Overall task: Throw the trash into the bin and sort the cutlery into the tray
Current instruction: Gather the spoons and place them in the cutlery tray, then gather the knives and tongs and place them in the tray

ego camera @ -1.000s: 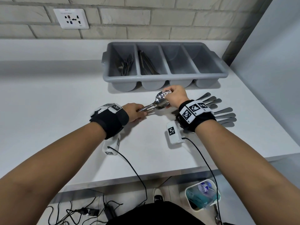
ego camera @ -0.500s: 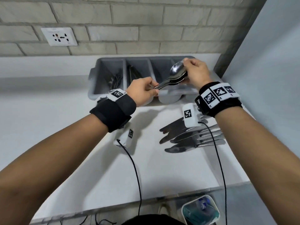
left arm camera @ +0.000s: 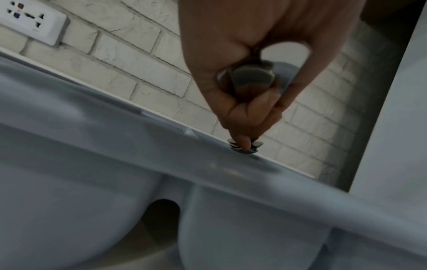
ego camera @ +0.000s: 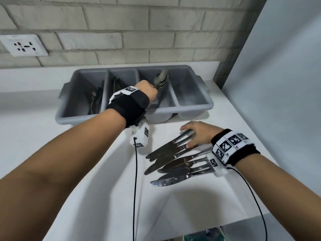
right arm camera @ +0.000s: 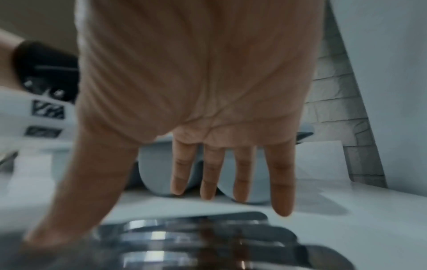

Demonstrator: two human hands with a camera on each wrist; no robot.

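A grey four-compartment cutlery tray [ego camera: 194,109] stands at the back of the white counter. My left hand [ego camera: 147,91] grips a bundle of spoons [ego camera: 160,80] by the handles, bowls up, over the tray's third compartment from the left. From the left wrist, the spoon bundle [left arm camera: 250,76] shows end-on in my curled fingers above the tray rim [left arm camera: 161,146]. Several knives [ego camera: 173,160] lie fanned on the counter in front of the tray. My right hand [ego camera: 196,134] is spread flat over their handles, fingers [right arm camera: 282,182] straight above the knife handles [right arm camera: 196,237].
The tray's two left compartments hold dark cutlery [ego camera: 97,100]. A grey wall panel [ego camera: 278,84] closes the counter on the right. A wall socket [ego camera: 22,45] sits on the brick wall. Below the counter's front edge a bin's rim [ego camera: 203,236] shows.
My right hand let go of the spoons and dropped to the knives. My left hand carried the spoon bundle alone over the tray's third compartment.
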